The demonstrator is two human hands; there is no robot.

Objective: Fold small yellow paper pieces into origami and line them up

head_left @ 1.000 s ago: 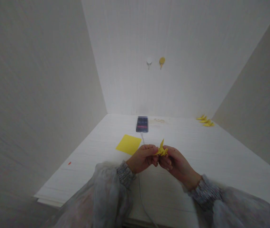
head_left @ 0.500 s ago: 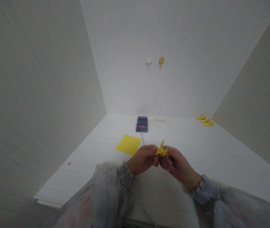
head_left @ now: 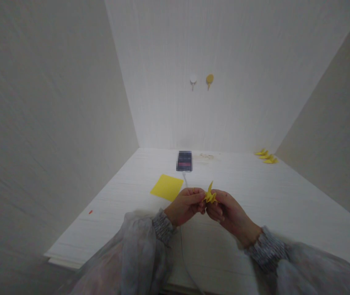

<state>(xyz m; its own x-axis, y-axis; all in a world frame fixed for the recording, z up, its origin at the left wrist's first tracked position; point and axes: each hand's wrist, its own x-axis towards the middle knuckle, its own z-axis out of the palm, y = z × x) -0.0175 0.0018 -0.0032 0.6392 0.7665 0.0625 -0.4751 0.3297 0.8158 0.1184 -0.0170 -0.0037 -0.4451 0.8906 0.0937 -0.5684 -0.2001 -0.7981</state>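
A small yellow origami crane [head_left: 210, 197] is held between my two hands, above the white table. My left hand [head_left: 187, 204] pinches its left side between thumb and fingers. On the other side, my right hand [head_left: 228, 209] grips the right part of the folded paper. One thin pointed piece of the crane sticks up between the hands; the fingertips cover parts of its sides. Just beyond my left hand lies a flat yellow sheet of paper [head_left: 167, 187], its near corner hidden behind that hand.
A phone [head_left: 184, 161], blurred out, lies near the back wall with a white cable [head_left: 183, 246] running toward me. Several yellow folded paper cranes [head_left: 266, 156] sit at the back right corner. A small red scrap [head_left: 90, 212] is at left. Two hooks [head_left: 210, 79] are on the wall.
The fingers of my left hand have shifted slightly toward the crane's middle, covering more of its left side. Otherwise the hands stay in nearly the same place.
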